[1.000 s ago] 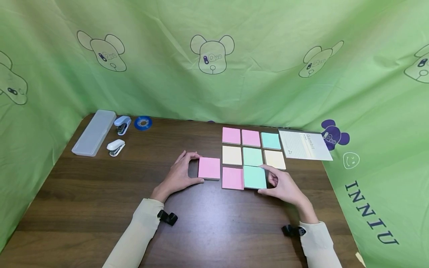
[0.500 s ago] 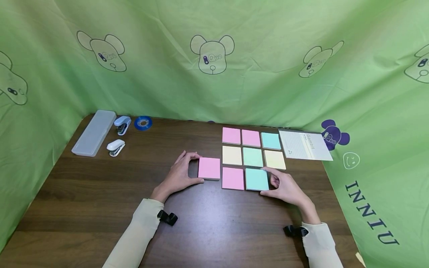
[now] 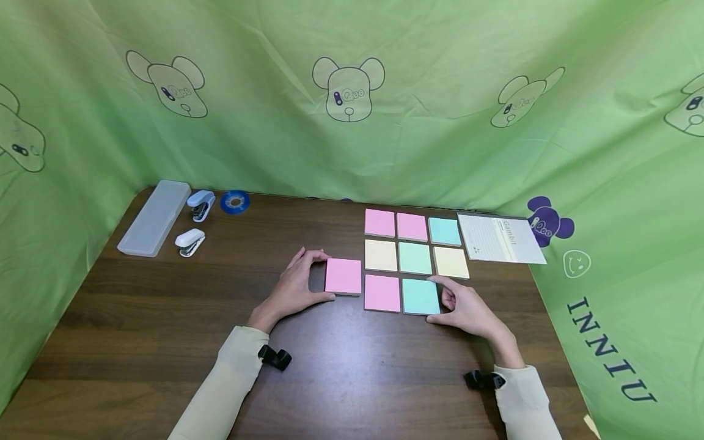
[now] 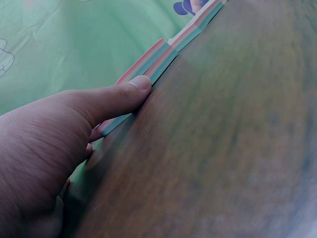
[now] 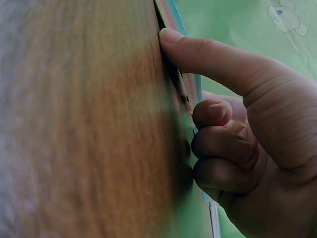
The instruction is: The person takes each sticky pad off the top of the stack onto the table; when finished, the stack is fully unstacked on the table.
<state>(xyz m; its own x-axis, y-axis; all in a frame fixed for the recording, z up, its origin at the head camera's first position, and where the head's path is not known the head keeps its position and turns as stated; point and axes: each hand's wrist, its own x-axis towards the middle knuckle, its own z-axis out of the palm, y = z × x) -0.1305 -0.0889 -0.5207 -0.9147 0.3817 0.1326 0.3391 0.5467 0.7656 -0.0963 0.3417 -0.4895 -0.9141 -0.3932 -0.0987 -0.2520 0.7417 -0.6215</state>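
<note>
My left hand grips a thick pink sticky note pad between thumb and forefinger, at its near and far edges. In the left wrist view, the thumb lies along the pad's striped side. My right hand pinches a teal sticky note pad the same way, its other fingers curled in beside the pad. Another pink pad lies between the two held ones. Behind them are a cream pad, a green pad and a pale yellow pad.
The back row has two pink pads and a teal one, with a white notebook to their right. At the far left are a translucent case, a blue stapler, a white stapler and a blue tape roll.
My right hand has drawn the teal pad slightly toward me and to the right, off the edge of the green pad. My left hand and its pink pad have stayed put.
</note>
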